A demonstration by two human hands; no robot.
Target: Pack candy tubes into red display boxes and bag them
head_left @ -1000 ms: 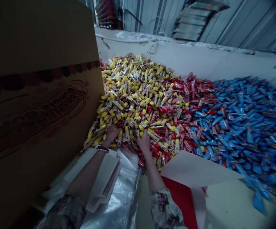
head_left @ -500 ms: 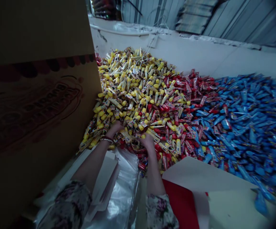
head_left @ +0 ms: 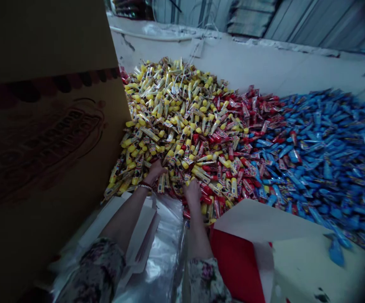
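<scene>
Head view, left to right: a tall brown printed cardboard box; then the left hand, at the near edge of a heap of slim, clear-wrapped packets with yellow ends; the right hand, beside red wrapped packets; finally, glossy blue wrapped packets. Between the hands, nearer the left, a few yellow-ended ones lie with long axes pointing away from the body. Fingertips are hidden, so whether either hand pinches anything I cannot tell.

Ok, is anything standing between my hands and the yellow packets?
Nothing visible: your left hand and right hand are both at the near edge of the yellow packets. The clear plastic shows between your forearms, behind the hands.
</scene>
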